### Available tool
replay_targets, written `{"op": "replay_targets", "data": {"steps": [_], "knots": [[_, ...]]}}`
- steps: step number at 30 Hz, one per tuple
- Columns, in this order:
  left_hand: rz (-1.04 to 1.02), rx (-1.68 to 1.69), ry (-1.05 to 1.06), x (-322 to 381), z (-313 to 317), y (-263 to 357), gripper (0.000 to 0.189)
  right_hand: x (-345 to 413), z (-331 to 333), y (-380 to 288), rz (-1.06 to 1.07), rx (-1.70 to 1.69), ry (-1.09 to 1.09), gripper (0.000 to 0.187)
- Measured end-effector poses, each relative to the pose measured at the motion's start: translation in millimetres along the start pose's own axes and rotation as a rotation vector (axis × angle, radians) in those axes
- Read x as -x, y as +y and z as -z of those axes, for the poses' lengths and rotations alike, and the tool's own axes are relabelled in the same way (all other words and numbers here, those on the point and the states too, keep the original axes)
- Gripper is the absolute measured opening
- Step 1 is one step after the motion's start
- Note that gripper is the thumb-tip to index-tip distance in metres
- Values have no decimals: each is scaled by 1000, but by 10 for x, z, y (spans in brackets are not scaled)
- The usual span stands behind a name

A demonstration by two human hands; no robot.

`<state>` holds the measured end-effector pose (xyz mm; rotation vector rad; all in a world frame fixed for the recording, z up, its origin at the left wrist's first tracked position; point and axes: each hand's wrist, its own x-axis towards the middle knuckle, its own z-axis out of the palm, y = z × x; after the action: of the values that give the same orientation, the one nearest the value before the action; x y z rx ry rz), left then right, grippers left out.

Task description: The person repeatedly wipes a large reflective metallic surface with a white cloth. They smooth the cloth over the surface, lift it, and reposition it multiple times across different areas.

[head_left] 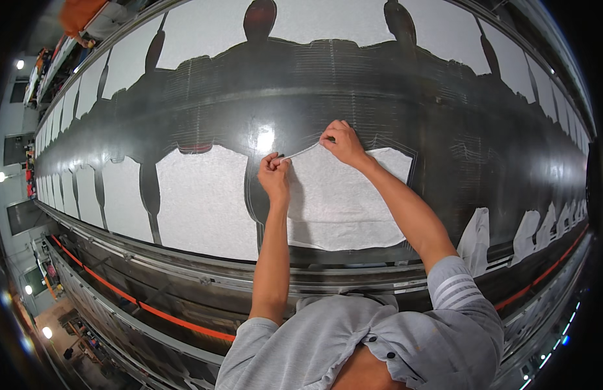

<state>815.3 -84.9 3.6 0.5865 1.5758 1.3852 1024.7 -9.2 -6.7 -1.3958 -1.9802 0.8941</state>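
A light grey cut fabric panel (345, 200) lies on the long dark table (223, 112) in front of me, with a crease across its lower part. My left hand (274, 178) pinches the panel's upper left corner between thumb and fingers. Farther right, my right hand (343, 144) grips the same upper edge, its fingertips curled. Between the hands the edge runs in a taut, slanting line. Another grey panel (204, 200) lies flat just to the left, apart from the held one. Pale outline marks show around the panels on the table.
More grey panels (199, 29) line the table's far side. Several pale pieces (476, 239) hang at the near right edge. A metal rail (223, 282) runs along the near side, with an orange strip (175, 319) below. Another person (94, 19) stands at the upper left.
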Motion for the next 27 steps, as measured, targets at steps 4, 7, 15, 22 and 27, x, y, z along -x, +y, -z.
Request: {"op": "replay_targets", "data": {"steps": [4,7,15,22,27], "knots": [[-20,-54,37,-71,-5,-97,34,-6,-33,-25,-26,45,22,6],[-66,-267,88,-107,-54,-131,32,-2,-67,-63,-20,120,43,6],[-784,-1068,-145,521,-194,-154,44,58,-68,-65,4,130,80,6],[-642,-1330,-623,793,-390,-224,85,81,74,-48,-60,-143,116,14],[-655,-1385,-529,412,-531,-173,88,517,491,67,-237,-361,337,17]]}}
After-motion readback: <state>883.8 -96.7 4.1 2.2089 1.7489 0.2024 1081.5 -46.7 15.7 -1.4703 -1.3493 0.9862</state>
